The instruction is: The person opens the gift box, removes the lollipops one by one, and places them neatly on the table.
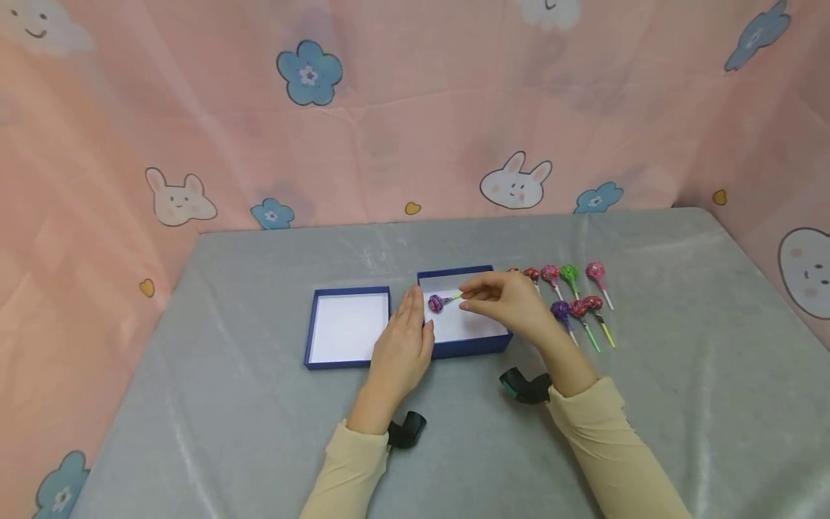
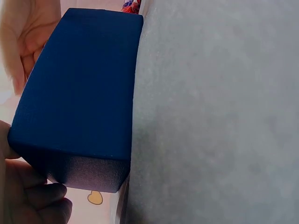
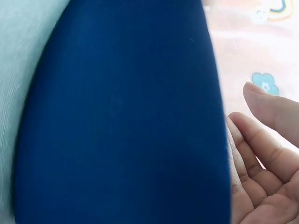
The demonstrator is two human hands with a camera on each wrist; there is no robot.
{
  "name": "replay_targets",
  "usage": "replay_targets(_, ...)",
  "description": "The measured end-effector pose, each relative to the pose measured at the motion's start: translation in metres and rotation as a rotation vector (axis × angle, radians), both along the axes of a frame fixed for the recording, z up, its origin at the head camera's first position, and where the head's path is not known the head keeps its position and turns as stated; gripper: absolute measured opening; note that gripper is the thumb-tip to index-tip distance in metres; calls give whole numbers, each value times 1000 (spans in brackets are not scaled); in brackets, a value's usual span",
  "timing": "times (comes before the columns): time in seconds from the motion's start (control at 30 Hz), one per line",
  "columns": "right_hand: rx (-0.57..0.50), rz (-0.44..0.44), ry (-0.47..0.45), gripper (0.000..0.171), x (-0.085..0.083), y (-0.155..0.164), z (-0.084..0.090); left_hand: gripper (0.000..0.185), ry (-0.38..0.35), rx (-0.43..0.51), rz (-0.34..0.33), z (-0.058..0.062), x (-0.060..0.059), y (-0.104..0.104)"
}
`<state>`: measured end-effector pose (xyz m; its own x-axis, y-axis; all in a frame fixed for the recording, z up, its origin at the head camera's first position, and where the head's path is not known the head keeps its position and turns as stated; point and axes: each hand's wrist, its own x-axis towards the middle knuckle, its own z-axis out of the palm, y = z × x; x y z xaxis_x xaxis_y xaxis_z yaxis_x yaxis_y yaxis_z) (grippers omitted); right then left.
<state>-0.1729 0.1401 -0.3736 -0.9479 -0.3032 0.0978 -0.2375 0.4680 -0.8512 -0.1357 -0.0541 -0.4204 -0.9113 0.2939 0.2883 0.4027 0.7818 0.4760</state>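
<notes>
A blue box (image 1: 470, 349) with a white inside stands on the table. My left hand (image 1: 403, 347) holds its left wall, with the thumb at the rim and the fingers along the outside. Inside the box is a purple-wrapped lollipop (image 1: 436, 303), its yellow-green stick pointing right. At the end of that stick is my right hand (image 1: 509, 301), reaching over the box with thumb and forefinger slightly apart. From the right wrist, the thumb (image 3: 268, 106) and fingers show a gap. The box wall (image 2: 84, 88) hides its inside from both wrist views.
A shallow blue-rimmed lid (image 1: 346, 365) with a white inside lies left of the box. To the right are several lollipops in two rows, among them a green one (image 1: 569, 273) and a pink one (image 1: 595, 271). Pink printed cloth (image 1: 402, 158) hangs behind the grey table (image 1: 259, 432).
</notes>
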Motion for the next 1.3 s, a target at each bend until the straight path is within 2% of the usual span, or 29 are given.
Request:
replay_targets(0.23, 45, 35, 17, 22, -10, -17, -4, 53, 2, -4, -3, 1, -1, 0)
replay_targets(0.5, 196, 47, 24, 20, -22, -28, -8, 53, -6, -8, -8, -1, 0, 0)
replay_targets(0.63, 240, 71, 29, 17, -27, -32, -11, 53, 2, -5, -5, -2, 0, 0)
replay_targets(1.0, 270, 35, 63, 13, -31, -37, -20, 54, -3, -8, -3, -1, 0, 1)
replay_targets(1.17, 292, 58, 57, 19, -31, -39, -24, 53, -4, -9, -4, -1, 0, 1)
replay_targets(1.3, 330, 96, 94, 21, -32, -41, -26, 53, -4, -8, -1, -1, 1, 0)
